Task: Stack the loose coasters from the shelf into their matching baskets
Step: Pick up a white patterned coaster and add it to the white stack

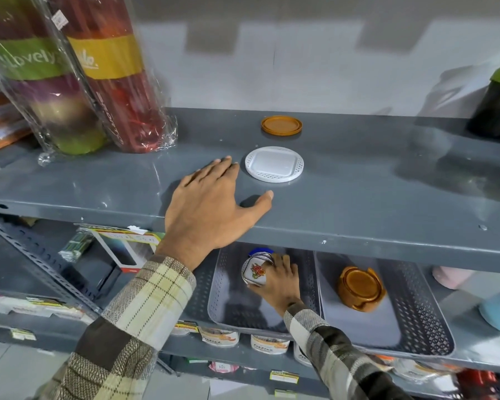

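A white round coaster (274,164) lies flat on the grey upper shelf (358,180). Behind it sits an orange coaster (281,125). My left hand (214,203) rests open on the shelf, fingertips just left of the white coaster, not touching it. On the shelf below, my right hand (280,281) grips a white coaster holder with a flower print (254,273) inside the left grey tray (214,295). An orange holder with coasters (360,288) stands in the right grey tray (422,319).
Two wrapped tall rolls (78,70) stand at the upper shelf's left. A dark container with a green top (497,105) is at the far right. Boxes, labelled tubs and pastel items crowd the lower shelves.
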The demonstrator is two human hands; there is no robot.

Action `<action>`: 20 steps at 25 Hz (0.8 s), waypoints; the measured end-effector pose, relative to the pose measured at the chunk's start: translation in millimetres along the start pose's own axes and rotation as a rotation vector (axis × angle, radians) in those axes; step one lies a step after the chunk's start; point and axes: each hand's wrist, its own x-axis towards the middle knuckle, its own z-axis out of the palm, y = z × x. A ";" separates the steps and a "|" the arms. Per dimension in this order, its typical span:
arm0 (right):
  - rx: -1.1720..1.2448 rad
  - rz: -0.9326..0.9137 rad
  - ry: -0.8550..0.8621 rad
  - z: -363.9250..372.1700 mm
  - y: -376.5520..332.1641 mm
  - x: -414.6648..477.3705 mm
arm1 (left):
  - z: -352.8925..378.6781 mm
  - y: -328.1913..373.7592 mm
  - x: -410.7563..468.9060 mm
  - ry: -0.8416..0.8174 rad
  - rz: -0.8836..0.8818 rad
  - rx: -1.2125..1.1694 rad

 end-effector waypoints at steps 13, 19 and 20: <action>0.162 0.004 -0.098 -9.5 7.1 14.5 | -0.6 0.6 -0.4 -0.004 0.000 0.007; 0.210 0.000 -0.072 -18.2 5.0 2.6 | -1.2 -0.2 0.6 -0.015 0.000 -0.002; 0.222 -0.018 -0.033 -24.8 1.9 -6.0 | -1.3 0.2 -0.4 -0.016 -0.002 -0.003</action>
